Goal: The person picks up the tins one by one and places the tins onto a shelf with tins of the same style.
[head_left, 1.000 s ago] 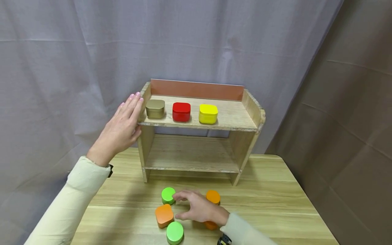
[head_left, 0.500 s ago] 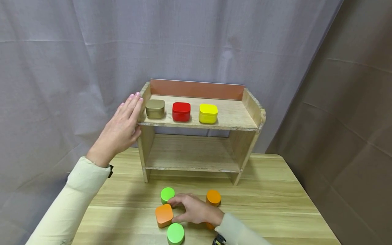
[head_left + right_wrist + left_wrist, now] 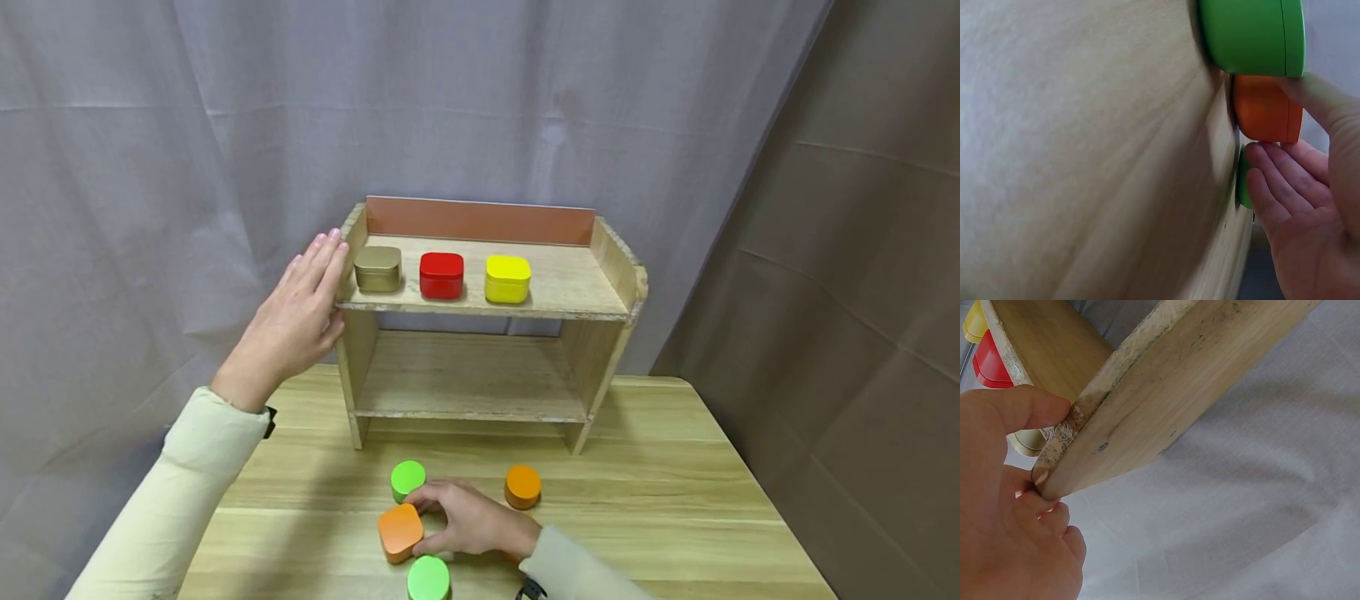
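Observation:
My right hand (image 3: 472, 517) has its thumb and fingers on opposite sides of an orange rounded-square lidded tin (image 3: 400, 532), pinching it on the table. Its base is close to the wood in the right wrist view. Round green tins stand beside it, one behind (image 3: 408, 481) and one in front (image 3: 429, 578). My left hand (image 3: 288, 317) rests against the left side panel of a small wooden shelf (image 3: 480, 375), fingers straight and together. In the left wrist view its thumb (image 3: 1041, 409) touches the panel's rough front edge. Gold (image 3: 378, 269), red (image 3: 442, 276) and yellow (image 3: 507, 279) tins stand in a row on the top shelf.
An orange round tin (image 3: 522, 487) stands to the right of my right hand, with another orange thing mostly hidden behind the wrist. A reddish-brown strip (image 3: 480, 222) lines the shelf's back. Grey curtains (image 3: 480, 100) hang behind the wooden table (image 3: 675, 500).
My right hand has moved left and slightly down to the orange rounded-square tin, its thumb and fingers now closing on the sides. My left hand stays against the shelf.

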Tool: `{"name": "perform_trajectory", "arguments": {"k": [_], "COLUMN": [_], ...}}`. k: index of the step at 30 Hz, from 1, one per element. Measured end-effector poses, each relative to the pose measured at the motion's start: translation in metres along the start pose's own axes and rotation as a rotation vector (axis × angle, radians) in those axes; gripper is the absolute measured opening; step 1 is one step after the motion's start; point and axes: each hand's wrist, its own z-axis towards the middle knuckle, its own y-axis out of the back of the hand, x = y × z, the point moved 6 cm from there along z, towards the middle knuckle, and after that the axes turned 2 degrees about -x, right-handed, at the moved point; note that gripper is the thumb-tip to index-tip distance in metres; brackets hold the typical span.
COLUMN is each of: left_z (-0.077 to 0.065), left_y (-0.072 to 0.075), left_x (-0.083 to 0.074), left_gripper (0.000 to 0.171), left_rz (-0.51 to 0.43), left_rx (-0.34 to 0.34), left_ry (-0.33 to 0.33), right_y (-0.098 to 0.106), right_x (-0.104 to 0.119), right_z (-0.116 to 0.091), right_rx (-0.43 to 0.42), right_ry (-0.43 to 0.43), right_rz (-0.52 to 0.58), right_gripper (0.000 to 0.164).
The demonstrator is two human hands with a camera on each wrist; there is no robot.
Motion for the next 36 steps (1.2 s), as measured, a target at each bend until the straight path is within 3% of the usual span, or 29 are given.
{"name": "perform_trajectory", "arguments": {"k": [18,36], "left_z": [-0.001,0.0], "left_y": [0.001,0.001], "left_x": [0.001,0.0], "left_gripper": [0.089,0.089], "left_rz": [-0.002,-0.013], "left_rx": [-0.008,-0.019], "left_ry": [0.004,-0.005], "right_y": [0.014,0.061], "right_x": [0.001,0.008], "right_z": [-0.009,-0.041], "right_rx": [-0.037,-0.106], "right_ry": [-0.035,-0.061], "right_rz": [0.127,0.077], "right_gripper": [0.05,0.052]}}
